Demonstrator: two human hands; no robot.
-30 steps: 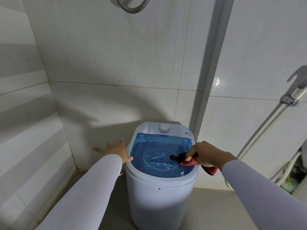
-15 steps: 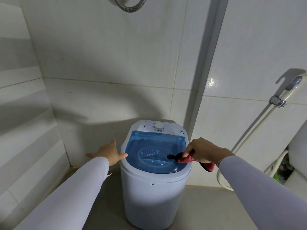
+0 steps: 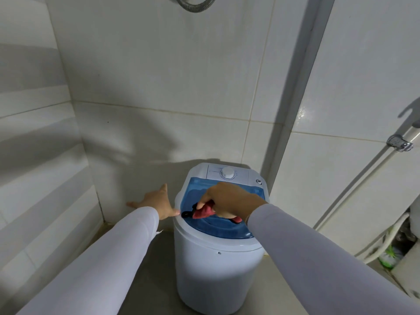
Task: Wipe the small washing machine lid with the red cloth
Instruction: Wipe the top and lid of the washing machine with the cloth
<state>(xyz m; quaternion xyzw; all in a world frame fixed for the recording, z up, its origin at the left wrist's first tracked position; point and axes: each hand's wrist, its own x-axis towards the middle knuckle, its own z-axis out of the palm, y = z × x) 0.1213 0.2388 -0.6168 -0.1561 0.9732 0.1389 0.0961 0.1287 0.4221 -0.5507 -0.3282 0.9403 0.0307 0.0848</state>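
A small white washing machine (image 3: 213, 269) stands on the floor in a tiled corner, with a translucent blue lid (image 3: 218, 227) and a white dial (image 3: 227, 172) at its back. My right hand (image 3: 229, 201) is over the middle of the lid, shut on a bunched red cloth (image 3: 203, 211) that touches the lid's left part. A black loop (image 3: 186, 214) sticks out from the cloth towards the lid's left edge. My left hand (image 3: 156, 204) is spread flat, fingers apart, its thumb at the machine's left rim.
Tiled walls close in behind and to the left. A grey vertical strip (image 3: 293, 98) runs down the wall behind the machine. A pipe with a metal clamp (image 3: 398, 143) and white hoses (image 3: 386, 242) stand at the right. A metal shower hose (image 3: 195, 4) loops at the top.
My right hand has slid the red cloth leftwards across the lid, from its right edge to its left-middle. My left hand stays at the machine's left side.
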